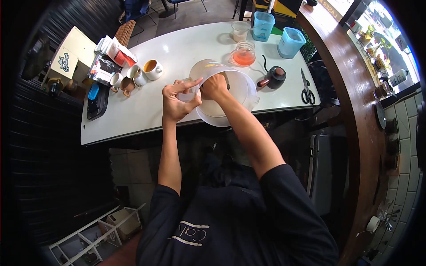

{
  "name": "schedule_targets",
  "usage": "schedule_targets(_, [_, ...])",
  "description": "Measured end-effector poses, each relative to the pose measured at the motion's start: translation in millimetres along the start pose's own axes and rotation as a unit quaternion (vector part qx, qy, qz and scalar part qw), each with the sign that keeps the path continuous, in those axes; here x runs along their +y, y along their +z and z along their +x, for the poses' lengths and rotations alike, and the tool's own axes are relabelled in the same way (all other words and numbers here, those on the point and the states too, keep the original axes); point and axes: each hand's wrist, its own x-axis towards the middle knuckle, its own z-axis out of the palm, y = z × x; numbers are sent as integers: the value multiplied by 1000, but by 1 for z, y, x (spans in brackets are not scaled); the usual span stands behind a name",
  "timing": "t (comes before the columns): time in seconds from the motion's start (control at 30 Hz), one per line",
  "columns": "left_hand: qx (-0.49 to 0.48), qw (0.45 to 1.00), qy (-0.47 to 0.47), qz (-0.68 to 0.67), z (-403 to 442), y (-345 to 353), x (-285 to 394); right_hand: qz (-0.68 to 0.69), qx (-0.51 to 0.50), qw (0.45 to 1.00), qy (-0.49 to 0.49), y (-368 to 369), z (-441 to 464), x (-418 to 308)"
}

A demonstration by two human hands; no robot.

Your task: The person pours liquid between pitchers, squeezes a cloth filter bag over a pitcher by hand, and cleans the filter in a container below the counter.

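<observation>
The big translucent plastic pitcher [239,96] was tipped toward the near side, its round mouth leaning out over the near edge of the white table [137,106]. Its clear handle [190,95] pointed left, its small spout [255,101] right.

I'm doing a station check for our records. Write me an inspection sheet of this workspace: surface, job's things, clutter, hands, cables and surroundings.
Surface: white table, well used but with bare patches in the middle.
Job's things: large translucent jug, its mouth facing the wearer; its contents are hard to make out.
Clutter: cups at left; carafe of reddish liquid, blue containers, dark kettle and scissors at right.
Hands: left hand grips the jug's left side; right hand reaches inside, fingertips hidden.
Cables: nothing seen on the tabletop.
Surroundings: wooden counter and tiled wall at right.
</observation>
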Motion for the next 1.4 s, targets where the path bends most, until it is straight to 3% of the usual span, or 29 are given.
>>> schedule_targets(0.1, [2,999,39,-9,0,-1,-2,-37,58,998,-10,-1,-7,-6])
schedule_targets(0.2, [-1,1000,19,5,-5,-3,-3,-134,32,990,-21,-7,-8,-11])
schedule_targets(0.37, [4,1000,18,-7,-5,-4,-2,-101,-10,995,21,-17,-8,-8])
schedule_targets(0.43, [-1,1000,20,-3,-4,-5,-2,-60,46,997,9,-11,-5,0])
schedule_targets(0.77, [-10,1000,-15,-20,-2,-7,-6,46,92,993,-52,6,21,16])
schedule_targets(0.83, [-8,1000,-12,-25,0,-7,-3,98,-26,995,-4,10,27,13])
schedule_targets(0.93, [-4,999,-12,-31,2,-6,-1,35,-31,995,-85,12,16,16])
schedule_targets(1.03, [-4,999,-23,-36,0,-7,-2,0,-85,994,-68,0,10,7])
schedule_targets(1.13, [-10,999,-14,-29,1,-8,-6,-75,-15,991,-108,-19,-5,1])
schedule_targets(1.23, [-17,1000,-8,-22,0,-8,-7,3,-34,999,-42,9,-10,0])
schedule_targets(1.4, [-21,1000,13,-17,5,-6,-5,29,-79,996,-41,28,7,11])
